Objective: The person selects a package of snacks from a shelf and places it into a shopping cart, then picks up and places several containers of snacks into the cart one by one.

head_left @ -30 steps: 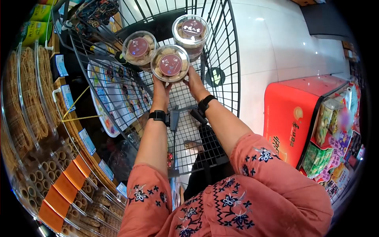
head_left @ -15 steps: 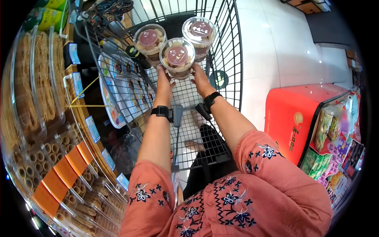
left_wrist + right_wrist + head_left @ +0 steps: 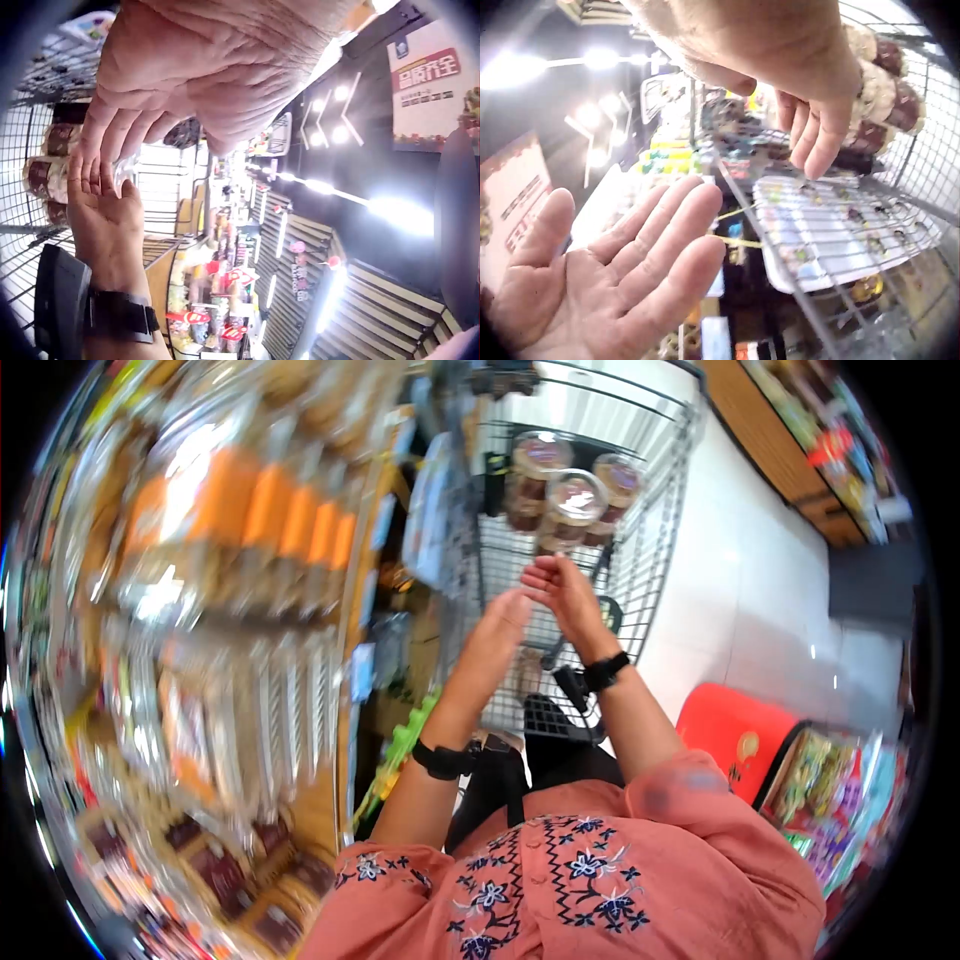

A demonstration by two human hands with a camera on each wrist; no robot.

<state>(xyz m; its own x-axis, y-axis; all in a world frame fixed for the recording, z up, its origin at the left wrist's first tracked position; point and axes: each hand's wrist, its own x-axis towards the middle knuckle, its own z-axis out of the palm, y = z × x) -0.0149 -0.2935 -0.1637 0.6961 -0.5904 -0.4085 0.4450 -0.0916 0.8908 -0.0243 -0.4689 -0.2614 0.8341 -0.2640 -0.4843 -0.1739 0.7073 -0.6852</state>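
Three clear tubs stand together in the far part of the black wire shopping cart (image 3: 655, 525): a front tub (image 3: 576, 500), a left tub (image 3: 540, 460) and a right tub (image 3: 618, 482). Their round lids carry dark red labels. My left hand (image 3: 503, 622) hovers over the cart on the near side of the tubs, empty, its fingers loosely extended. Beside it, my right hand (image 3: 562, 592) is just below the front tub in the head view, fingers relaxed and holding nothing. The right wrist view catches the left palm (image 3: 622, 277) facing up with spread fingers.
Left of the cart runs a shelf of packaged snacks with orange tags (image 3: 270, 500), blurred in the head view. A red display stand (image 3: 725, 735) with bagged goods is at the right. Pale floor tiles (image 3: 735, 610) lie between it and the cart.
Both hands have left the front tub and drawn back toward the body, closer together. The head view has swung left, so the shelf fills more of it and the cart appears farther right.
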